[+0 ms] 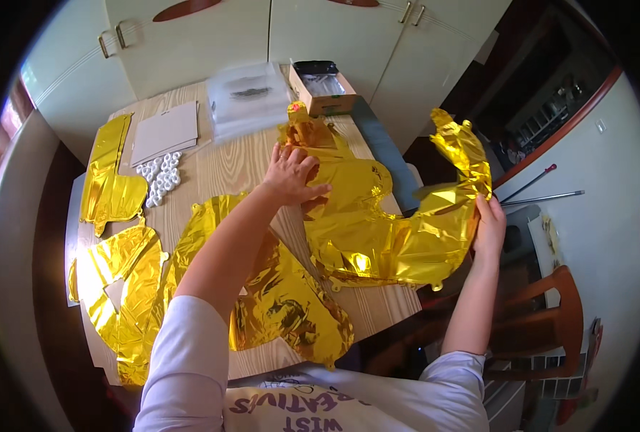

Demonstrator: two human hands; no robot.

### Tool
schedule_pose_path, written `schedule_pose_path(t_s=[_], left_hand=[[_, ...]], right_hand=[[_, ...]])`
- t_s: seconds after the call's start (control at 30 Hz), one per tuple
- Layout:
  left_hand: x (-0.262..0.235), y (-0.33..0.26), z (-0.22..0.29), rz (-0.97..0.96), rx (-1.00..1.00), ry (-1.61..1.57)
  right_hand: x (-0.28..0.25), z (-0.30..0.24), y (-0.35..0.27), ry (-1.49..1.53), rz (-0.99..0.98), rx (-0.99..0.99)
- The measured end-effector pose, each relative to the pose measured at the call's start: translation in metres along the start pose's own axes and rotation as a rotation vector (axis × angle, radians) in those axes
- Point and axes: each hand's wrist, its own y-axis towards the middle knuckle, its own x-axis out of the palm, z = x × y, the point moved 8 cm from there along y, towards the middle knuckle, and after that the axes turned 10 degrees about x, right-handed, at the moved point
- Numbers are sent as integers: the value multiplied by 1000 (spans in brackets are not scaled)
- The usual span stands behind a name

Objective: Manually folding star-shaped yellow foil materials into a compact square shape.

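Your left hand [291,175] presses flat and your right hand [489,225] pinches the gold foil balloon [377,230] over the tabletop [219,169] edge (uninflated); other foil pieces [125,281] lie flat, apparently untouched.

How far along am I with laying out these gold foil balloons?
Three flat balloons already lie on the table. In hand: the left hand presses a fourth balloon down while the right hand holds its raised end. Left: flattening that end.
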Motion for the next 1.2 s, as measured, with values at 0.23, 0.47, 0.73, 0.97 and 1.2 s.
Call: schedule_pose_path(t_s=[0.23, 0.47, 0.73, 0.97, 1.2], left_hand=[[-2, 9, 1, -5, 32, -56], [5, 7, 3, 85, 28, -28], [-5, 4, 11, 280, 80, -153], [2, -9, 38, 148, 91, -25], [-68, -41, 73, 232, -35, -955]], right_hand=[[-145, 3, -2, 70, 255, -56], [-256, 1, -25, 183, 224, 19], [-271, -36, -34, -68, 353, -69], [19, -118, -102, -268, 107, -105], [132, -132, -118, -453, -185, -363]])
